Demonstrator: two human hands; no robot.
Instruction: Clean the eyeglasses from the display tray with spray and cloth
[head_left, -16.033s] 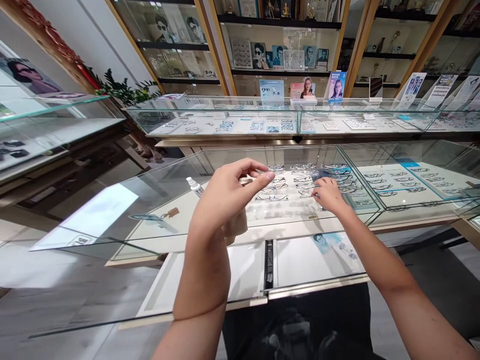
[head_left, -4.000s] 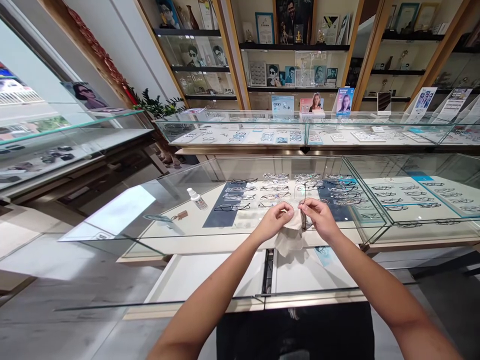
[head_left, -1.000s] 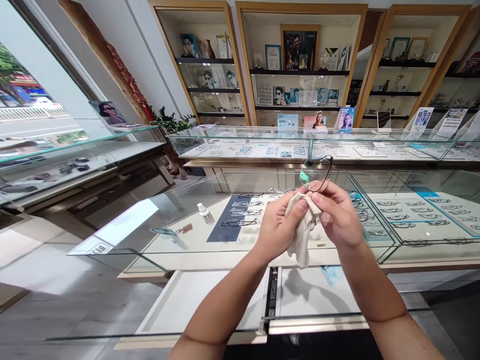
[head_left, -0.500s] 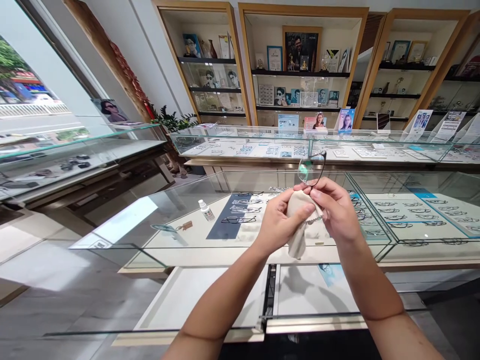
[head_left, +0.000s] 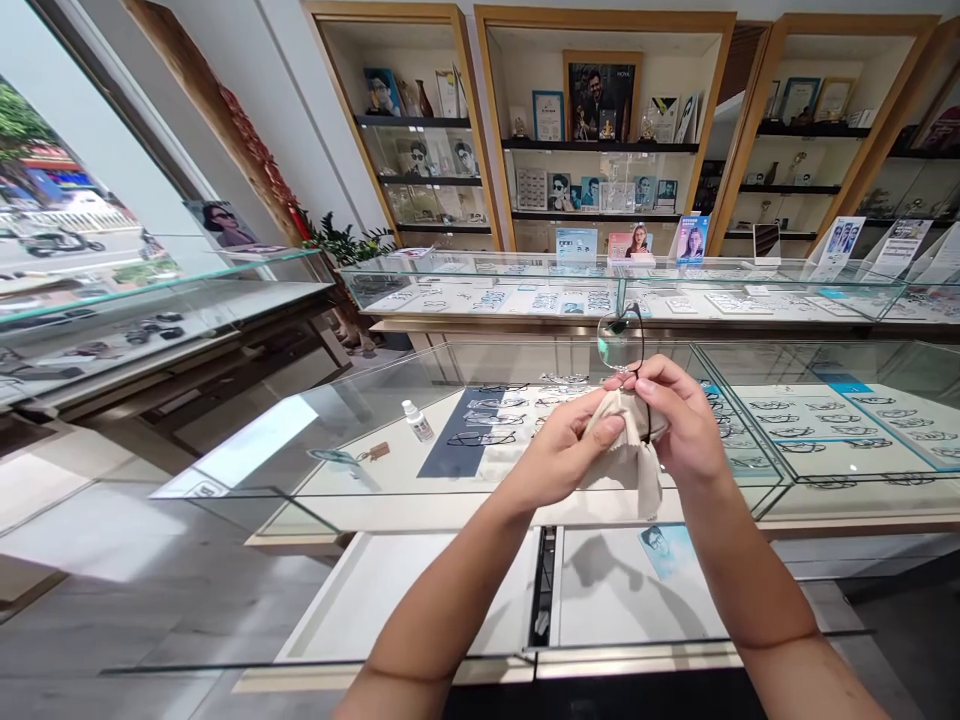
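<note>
A pair of glasses (head_left: 619, 343) with a dark rim is held up in front of me, one lens above my fingers with a green reflection on it. My left hand (head_left: 574, 445) is closed on a beige cloth (head_left: 627, 425), its thumb pressed on the fabric. The cloth hangs down between my hands and covers the lower part of the glasses. My right hand (head_left: 681, 415) pinches the dark frame with thumb and index finger, against the right side of the cloth.
Below my hands is a glass display case (head_left: 360, 510) with rows of glasses. A small white bottle (head_left: 418, 422) and a brown tag (head_left: 375, 452) are at its left. Open white drawers (head_left: 427, 580) sit underneath. Another glass counter (head_left: 487, 322) stands behind.
The glasses have turned slightly and shifted a little left. The cloth's hanging end has moved right, and more of the cloth shows between the hands.
</note>
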